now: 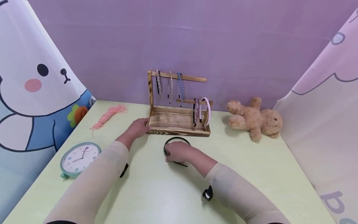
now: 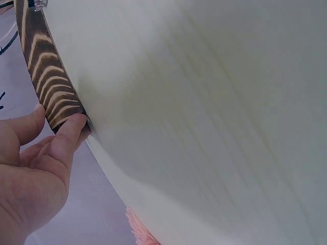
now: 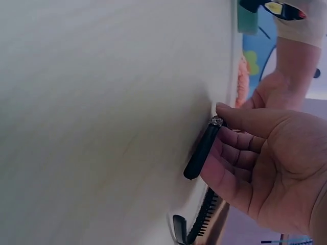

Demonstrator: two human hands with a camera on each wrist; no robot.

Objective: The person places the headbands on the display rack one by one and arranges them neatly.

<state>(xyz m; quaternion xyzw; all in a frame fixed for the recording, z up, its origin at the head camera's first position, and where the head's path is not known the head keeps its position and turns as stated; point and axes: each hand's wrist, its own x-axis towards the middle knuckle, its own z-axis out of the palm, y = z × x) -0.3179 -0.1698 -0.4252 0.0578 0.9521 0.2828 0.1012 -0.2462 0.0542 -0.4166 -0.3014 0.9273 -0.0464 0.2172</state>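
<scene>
A wooden headband stand (image 1: 179, 119) with two bars and a tray base is at the back of the table. My left hand (image 1: 139, 127) grips the tray's front left corner; in the left wrist view, thumb and fingers of that hand (image 2: 46, 158) lie on either side of the striped wood (image 2: 51, 76). In front of the stand, my right hand (image 1: 179, 151) holds a black toothed headband (image 1: 177, 138) by one end. The right wrist view shows that dark end (image 3: 203, 150), with a sparkly band, pinched between thumb and fingers of the right hand (image 3: 271, 158).
Several headbands hang on the upper bar (image 1: 193, 78), and purple and pink headbands (image 1: 207, 112) on the lower one. A teddy bear (image 1: 254, 119) lies right. To the left are a pink yarn bundle (image 1: 107, 116) and a green-rimmed clock (image 1: 81, 158). A purple curtain (image 1: 195, 40) hangs behind.
</scene>
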